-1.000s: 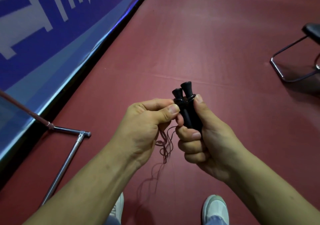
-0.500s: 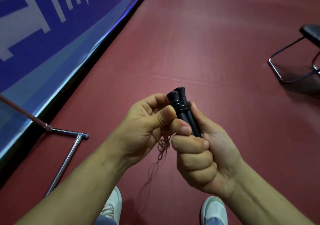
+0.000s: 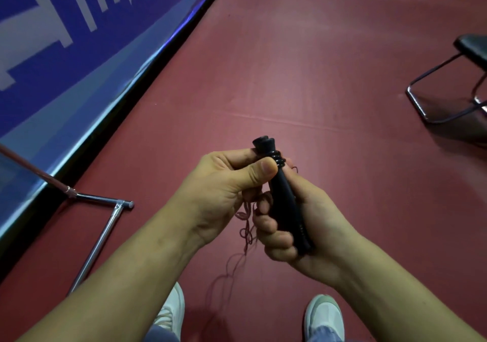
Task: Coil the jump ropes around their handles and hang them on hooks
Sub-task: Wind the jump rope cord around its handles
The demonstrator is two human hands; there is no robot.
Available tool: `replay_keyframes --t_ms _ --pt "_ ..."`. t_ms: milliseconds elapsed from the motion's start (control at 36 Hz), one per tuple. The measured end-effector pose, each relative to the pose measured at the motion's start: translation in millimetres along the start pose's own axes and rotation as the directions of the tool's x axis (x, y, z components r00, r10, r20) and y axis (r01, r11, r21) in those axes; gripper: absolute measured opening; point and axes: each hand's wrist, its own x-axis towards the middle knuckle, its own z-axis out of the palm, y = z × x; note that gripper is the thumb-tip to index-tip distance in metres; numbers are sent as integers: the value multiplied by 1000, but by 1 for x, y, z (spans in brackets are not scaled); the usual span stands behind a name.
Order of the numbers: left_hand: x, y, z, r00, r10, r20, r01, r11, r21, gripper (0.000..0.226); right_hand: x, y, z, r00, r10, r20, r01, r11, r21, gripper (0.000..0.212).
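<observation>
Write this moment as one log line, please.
stage: coiling | right hand: grips black handles | left hand: pinches handle tops | rope: thin, dangling loose | hanging: not yet

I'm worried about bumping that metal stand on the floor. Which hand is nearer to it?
Left. The left hand sits right of the metal stand, pinching the handles near their tops; the right hand grips the handles farther right, on the side away from it.
</observation>
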Motion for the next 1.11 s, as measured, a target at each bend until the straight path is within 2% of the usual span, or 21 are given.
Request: replay_keyframes --t_ms 56,83,111,194,278,361,444,583,694,861,944,1028,1111 --pt "1 -2 -3 996 20 -83 -14 998 69 35 2 -3 2 948 -168 -271 92 958 -271 51" --pt "2 -3 -5 991 30 -133 -17 994 104 37 1 -5 3 898 -236 -370 89 924 -372 48" --pt "3 -3 -7 982 45 -185 -21 992 127 38 0 -8 4 868 -287 -405 84 889 -450 44" --pt "6 -3 -9 957 87 -277 -36 982 184 36 -4 -5 12 835 -419 -357 104 757 -646 39" --pt "5 -5 -6 958 102 -270 -39 973 229 35 -4 8 18 807 -494 -324 176 726 -665 36" --pt "4 -6 -8 973 77 -217 -41 985 168 41 -2 5 19 825 -461 -328 227 801 -553 45" --pt "2 -2 -14 988 50 -143 -39 996 81 31 -5 -3 22 868 -362 -339 220 893 -392 52" --pt "1 -3 -17 990 87 -112 -75 991 111 29 -9 -6 25 907 -202 -370 102 957 -272 57" --pt "-1 2 -18 986 147 -75 -134 979 156 29 -10 -9 24 940 -131 -316 80 982 -171 58" --pt "-5 9 -19 985 172 -28 -160 957 240 27 -17 -15 22 985 -12 -170 24 997 69 57" --pt "-7 12 -14 987 154 37 -158 957 244 29 -17 -15 18 999 25 -22 -21 983 181 57" --pt "-7 12 -12 988 132 83 -146 971 189 46 -13 -14 12 980 35 196 -92 953 288 55" --pt "-4 11 -12 986 135 100 -148 979 141 46 -12 -13 8 957 51 284 -152 927 343 56"
